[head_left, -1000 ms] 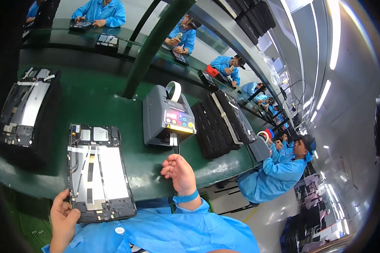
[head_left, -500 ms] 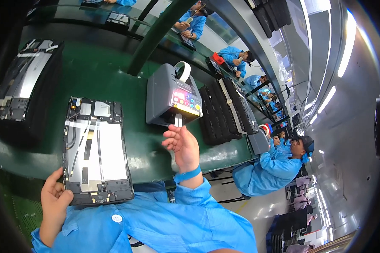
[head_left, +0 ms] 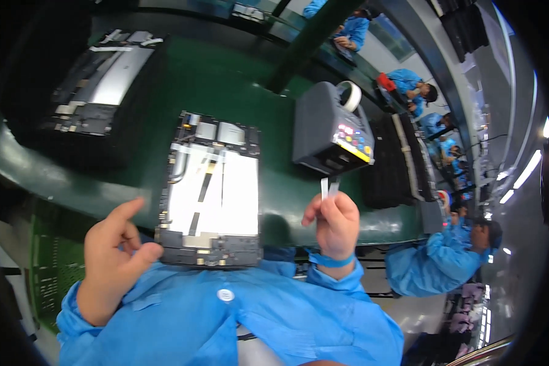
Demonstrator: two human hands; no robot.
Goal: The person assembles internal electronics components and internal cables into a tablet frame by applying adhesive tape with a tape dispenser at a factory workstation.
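Observation:
An opened tablet (head_left: 241, 195) lies face-on before me, its silvery batteries, ribbon cables and dark boards exposed. My left hand (head_left: 119, 250) is just off its lower left corner, index finger and thumb spread apart, holding nothing. To the tablet's right, my right hand (head_left: 334, 226), with a blue band at the wrist, pinches a short strip of tape (head_left: 324, 188) between thumb and fingertips; the strip sticks up from them. Just beyond that hand stands a grey tape dispenser (head_left: 314, 131) with lit buttons and a white tape roll (head_left: 351, 97) on top.
A tall stack of opened tablets (head_left: 119, 79) stands at the far left. Black trays (head_left: 387, 161) are stacked right of the dispenser. A dark green post (head_left: 305, 49) rises behind it. A green crate (head_left: 58, 268) sits below the table at left. Co-workers in blue (head_left: 433, 259) sit at right.
My left hand has let go of the tablet's edge and opened. My right hand has drawn the tape strip away from the dispenser's mouth. The whole view has shifted, moving everything rightward.

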